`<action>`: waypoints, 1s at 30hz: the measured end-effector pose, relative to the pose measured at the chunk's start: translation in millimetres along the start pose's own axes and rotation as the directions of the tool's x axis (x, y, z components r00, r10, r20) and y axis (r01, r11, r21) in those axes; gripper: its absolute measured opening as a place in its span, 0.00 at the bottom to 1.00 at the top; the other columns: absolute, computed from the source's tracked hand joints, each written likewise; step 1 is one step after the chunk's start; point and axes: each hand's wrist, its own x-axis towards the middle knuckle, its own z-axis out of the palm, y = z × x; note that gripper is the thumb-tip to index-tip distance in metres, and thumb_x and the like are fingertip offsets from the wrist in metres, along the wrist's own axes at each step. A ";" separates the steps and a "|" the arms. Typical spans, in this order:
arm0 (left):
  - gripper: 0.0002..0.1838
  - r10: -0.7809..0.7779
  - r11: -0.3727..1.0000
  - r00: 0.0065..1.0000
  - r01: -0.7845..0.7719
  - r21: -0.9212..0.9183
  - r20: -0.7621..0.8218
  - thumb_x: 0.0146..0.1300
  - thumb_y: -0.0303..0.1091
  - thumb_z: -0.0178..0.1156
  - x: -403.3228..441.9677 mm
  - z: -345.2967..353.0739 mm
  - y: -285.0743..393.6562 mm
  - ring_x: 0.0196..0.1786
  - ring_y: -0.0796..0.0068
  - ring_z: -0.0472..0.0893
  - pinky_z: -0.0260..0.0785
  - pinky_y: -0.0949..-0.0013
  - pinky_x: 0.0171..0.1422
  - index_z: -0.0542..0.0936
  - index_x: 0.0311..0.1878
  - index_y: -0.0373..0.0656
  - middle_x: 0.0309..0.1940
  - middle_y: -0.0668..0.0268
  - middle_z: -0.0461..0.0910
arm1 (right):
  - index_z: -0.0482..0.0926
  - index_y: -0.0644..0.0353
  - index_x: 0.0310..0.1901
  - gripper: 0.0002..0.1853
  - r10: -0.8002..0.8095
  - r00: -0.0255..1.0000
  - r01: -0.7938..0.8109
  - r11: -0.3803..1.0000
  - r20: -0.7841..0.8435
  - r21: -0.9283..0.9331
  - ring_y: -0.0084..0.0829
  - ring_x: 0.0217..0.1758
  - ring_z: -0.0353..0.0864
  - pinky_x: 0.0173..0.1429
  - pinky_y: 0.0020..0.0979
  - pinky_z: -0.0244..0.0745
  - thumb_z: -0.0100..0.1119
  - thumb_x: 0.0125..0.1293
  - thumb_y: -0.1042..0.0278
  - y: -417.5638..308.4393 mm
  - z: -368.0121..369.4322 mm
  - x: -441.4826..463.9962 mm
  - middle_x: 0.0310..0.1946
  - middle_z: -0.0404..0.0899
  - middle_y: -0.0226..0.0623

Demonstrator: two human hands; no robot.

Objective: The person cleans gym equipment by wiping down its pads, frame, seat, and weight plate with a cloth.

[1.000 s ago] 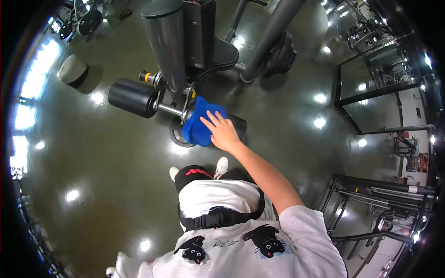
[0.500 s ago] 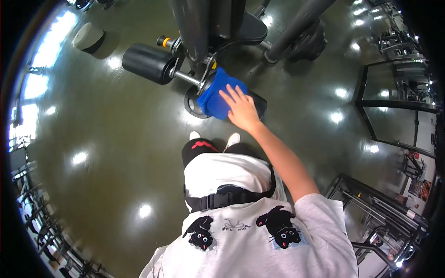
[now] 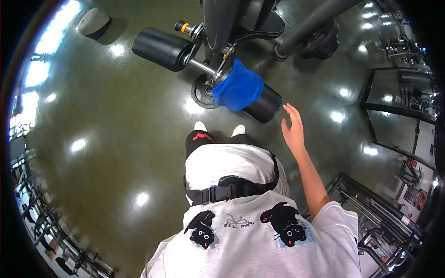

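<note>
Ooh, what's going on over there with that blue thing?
A person stands at a gym machine. A blue cloth is draped over one of its black padded rollers. The person's right hand is empty, near that roller's outer end and off the cloth. The left hand is out of view.

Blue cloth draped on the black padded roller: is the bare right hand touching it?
Apart. The head view shows the black roller's uncovered end between the blue cloth and the right hand.
</note>
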 end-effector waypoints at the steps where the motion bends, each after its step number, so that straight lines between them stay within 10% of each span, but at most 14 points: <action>1: 0.33 0.003 1.000 1.000 -0.003 -0.005 -0.003 0.63 0.36 0.51 2.3 0.8 0.7 0.66 0.53 0.70 0.63 0.58 0.68 0.57 0.71 0.35 0.62 0.47 0.69 | 0.74 0.60 0.56 0.21 0.081 0.997 -0.082 0.996 0.011 0.046 0.46 0.61 0.72 0.65 0.38 0.67 0.53 0.60 0.79 3.0 2.4 -2.2 0.60 0.72 0.43; 7: 0.33 0.013 1.000 1.000 -0.013 -0.006 -0.025 0.63 0.37 0.51 13.8 -9.6 2.2 0.66 0.53 0.70 0.63 0.58 0.68 0.58 0.70 0.35 0.62 0.47 0.69 | 0.76 0.59 0.51 0.16 0.080 0.989 -0.101 0.979 0.123 0.178 0.41 0.56 0.76 0.58 0.38 0.71 0.53 0.60 0.77 -12.2 22.4 18.0 0.54 0.75 0.40; 9: 0.33 0.017 1.000 0.999 -0.017 0.006 -0.031 0.63 0.37 0.51 18.8 -16.6 0.0 0.66 0.53 0.70 0.63 0.58 0.68 0.58 0.70 0.35 0.62 0.47 0.69 | 0.77 0.57 0.49 0.15 -0.205 0.966 0.228 0.963 0.157 -0.144 0.39 0.53 0.77 0.53 0.37 0.73 0.54 0.60 0.75 -14.9 24.3 27.3 0.52 0.76 0.36; 13: 0.33 0.035 0.999 0.999 -0.034 0.019 -0.040 0.63 0.37 0.52 31.0 -26.3 2.5 0.66 0.53 0.70 0.63 0.58 0.68 0.58 0.70 0.35 0.62 0.47 0.69 | 0.79 0.57 0.41 0.08 -0.297 0.947 0.310 0.945 0.120 -0.105 0.38 0.45 0.80 0.46 0.38 0.75 0.55 0.59 0.73 -19.7 18.0 37.2 0.44 0.79 0.35; 20: 0.33 0.049 0.999 0.996 -0.048 0.013 -0.068 0.63 0.37 0.52 47.2 -47.0 9.1 0.66 0.53 0.70 0.63 0.58 0.68 0.58 0.70 0.35 0.62 0.47 0.69 | 0.78 0.58 0.27 0.06 0.127 0.706 0.191 0.914 0.697 -0.359 0.48 0.32 0.80 0.35 0.44 0.76 0.57 0.53 0.65 14.1 -51.9 -54.0 0.27 0.80 0.43; 22: 0.33 0.052 0.999 0.996 -0.051 0.012 -0.076 0.63 0.37 0.52 52.7 -52.7 10.4 0.66 0.53 0.70 0.63 0.58 0.68 0.58 0.70 0.35 0.62 0.47 0.69 | 0.83 0.61 0.34 0.13 0.384 0.168 0.197 0.889 0.908 -0.413 0.47 0.38 0.85 0.40 0.45 0.81 0.59 0.55 0.60 20.4 -68.6 -94.7 0.30 0.83 0.49; 23: 0.33 0.054 0.998 0.996 -0.053 0.014 -0.077 0.63 0.37 0.52 54.9 -55.2 11.0 0.66 0.53 0.70 0.63 0.58 0.68 0.58 0.70 0.35 0.62 0.47 0.69 | 0.83 0.61 0.36 0.17 0.443 -0.127 -0.168 0.872 0.888 -0.459 0.42 0.40 0.86 0.38 0.40 0.82 0.62 0.56 0.55 35.7 -74.4 -126.3 0.31 0.84 0.46; 24: 0.33 0.057 0.998 0.995 -0.056 0.016 -0.078 0.63 0.37 0.52 57.5 -57.4 11.4 0.66 0.53 0.70 0.63 0.58 0.68 0.59 0.70 0.35 0.62 0.47 0.70 | 0.83 0.63 0.35 0.15 0.451 -0.504 -0.101 0.817 0.737 -0.568 0.32 0.35 0.86 0.32 0.34 0.80 0.65 0.51 0.60 34.3 -59.7 -154.8 0.29 0.84 0.46; 25: 0.33 0.059 0.998 0.995 -0.058 0.017 -0.076 0.63 0.38 0.52 58.3 -58.0 12.3 0.66 0.53 0.70 0.63 0.58 0.68 0.59 0.70 0.35 0.62 0.47 0.70 | 0.81 0.63 0.45 0.24 0.116 -0.775 -0.356 0.731 0.621 -0.582 0.38 0.43 0.85 0.38 0.36 0.83 0.65 0.56 0.50 84.6 -45.7 -233.0 0.46 0.83 0.44; 30: 0.33 0.050 0.999 0.996 -0.049 0.016 -0.080 0.63 0.38 0.52 61.1 -58.9 4.8 0.65 0.53 0.70 0.63 0.58 0.67 0.59 0.70 0.35 0.62 0.47 0.70 | 0.81 0.63 0.45 0.24 0.114 -0.745 -0.368 0.752 0.657 -0.547 0.38 0.44 0.85 0.39 0.36 0.82 0.65 0.56 0.50 225.2 -229.9 -387.4 0.47 0.82 0.43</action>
